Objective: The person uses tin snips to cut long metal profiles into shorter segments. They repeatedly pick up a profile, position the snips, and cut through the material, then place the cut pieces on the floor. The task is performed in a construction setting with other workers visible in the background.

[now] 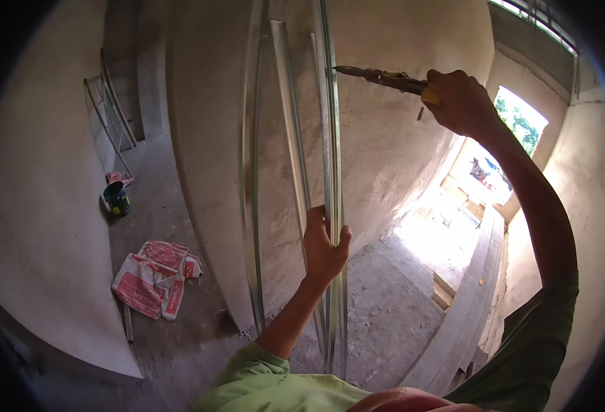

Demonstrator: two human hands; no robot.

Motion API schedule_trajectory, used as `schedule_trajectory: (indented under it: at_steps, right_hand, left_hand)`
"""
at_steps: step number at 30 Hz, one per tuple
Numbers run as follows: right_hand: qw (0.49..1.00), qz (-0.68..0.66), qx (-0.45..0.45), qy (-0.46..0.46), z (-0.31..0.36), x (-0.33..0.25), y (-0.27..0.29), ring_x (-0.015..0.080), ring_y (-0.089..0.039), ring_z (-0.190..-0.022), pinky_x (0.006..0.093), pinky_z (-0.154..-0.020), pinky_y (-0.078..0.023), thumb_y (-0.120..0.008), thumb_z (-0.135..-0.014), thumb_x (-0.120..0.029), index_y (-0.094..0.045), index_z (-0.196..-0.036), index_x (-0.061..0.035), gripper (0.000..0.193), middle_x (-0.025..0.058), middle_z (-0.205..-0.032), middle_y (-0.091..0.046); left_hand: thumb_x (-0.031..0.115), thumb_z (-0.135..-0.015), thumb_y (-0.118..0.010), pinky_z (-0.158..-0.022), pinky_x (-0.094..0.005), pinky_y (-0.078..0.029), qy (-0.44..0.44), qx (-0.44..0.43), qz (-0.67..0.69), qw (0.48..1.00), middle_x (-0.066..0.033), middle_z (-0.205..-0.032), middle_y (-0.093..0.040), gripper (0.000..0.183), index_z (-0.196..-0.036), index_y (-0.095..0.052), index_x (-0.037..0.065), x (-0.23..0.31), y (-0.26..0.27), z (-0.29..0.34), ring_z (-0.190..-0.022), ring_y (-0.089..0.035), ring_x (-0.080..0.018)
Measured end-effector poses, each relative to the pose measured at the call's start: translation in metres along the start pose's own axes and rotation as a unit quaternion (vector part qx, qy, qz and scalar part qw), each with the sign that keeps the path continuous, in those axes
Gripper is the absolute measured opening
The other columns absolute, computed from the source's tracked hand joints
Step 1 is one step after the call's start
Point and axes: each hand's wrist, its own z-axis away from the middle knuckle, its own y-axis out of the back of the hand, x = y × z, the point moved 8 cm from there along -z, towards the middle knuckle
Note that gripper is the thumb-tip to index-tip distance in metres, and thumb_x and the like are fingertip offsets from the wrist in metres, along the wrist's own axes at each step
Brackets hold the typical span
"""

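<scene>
My left hand [326, 250] is closed round a long, shiny metal channel [330, 151] that stands upright before me, its thumb pointing up. Higher up, my right hand [459, 103] grips what look like tin snips [385, 79] by the yellow handle. Their dark pointed tip reaches the edge of the channel, well above my left hand; whether the blades are parted there cannot be made out. Just left of the held channel, a shorter metal strip [288, 103] leans at a slant. Another tall metal strip [249, 151] rises farther left, close to the plastered wall [398, 41].
Red and white sacks [144, 283] lie on the dusty floor at left, beyond them a dark bucket [117, 199]. A metal frame [106, 113] leans against the far-left wall. Long planks [457, 316] run along the right side toward a bright opening [522, 120].
</scene>
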Motion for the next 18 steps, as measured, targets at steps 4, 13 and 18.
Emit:
schedule_trajectory:
  at_steps: [4, 13, 18]
  right_hand:
    - [0.996, 0.039, 0.081, 0.023, 0.043, 0.048, 0.049, 0.0355, -0.069, -0.077, 0.047, -0.069, -0.057, -0.069, -0.085, -0.023, -0.064, -0.101, -0.0073, 0.024, 0.016, -0.082, -0.068]
    - [0.976, 0.126, 0.158, 0.081, 0.101, 0.118, 0.096, 0.0338, -0.069, -0.08, 0.046, -0.069, -0.057, -0.071, -0.084, -0.019, -0.062, -0.097, -0.008, 0.019, 0.0138, -0.083, -0.068]
    - [0.985, 0.17, -0.034, -0.017, 0.108, 0.151, 0.081, 0.0279, -0.065, -0.086, 0.0424, -0.076, -0.055, -0.069, -0.087, -0.019, -0.061, -0.097, -0.006, 0.019, 0.0108, -0.089, -0.065]
  left_hand:
    - [0.018, -0.1, -0.05, -0.054, -0.0291, -0.051, 0.176, -0.137, 0.284, 0.933, -0.0087, -0.073, -0.061, 0.024, -0.115, -0.042, 0.001, 0.038, -0.05, 0.023, -0.058, -0.062, -0.0147]
    - [0.027, -0.103, -0.044, -0.052, -0.0342, -0.05, 0.129, -0.152, 0.147, 0.969, -0.009, -0.064, -0.06, 0.027, -0.113, -0.045, 0.002, 0.098, -0.103, 0.056, -0.056, -0.064, -0.0206]
    - [0.025, -0.101, -0.047, -0.055, -0.036, -0.05, 0.1, -0.145, 0.124, 0.976, -0.0106, -0.065, -0.059, 0.026, -0.113, -0.045, 0.002, 0.122, -0.119, 0.067, -0.057, -0.063, -0.0241]
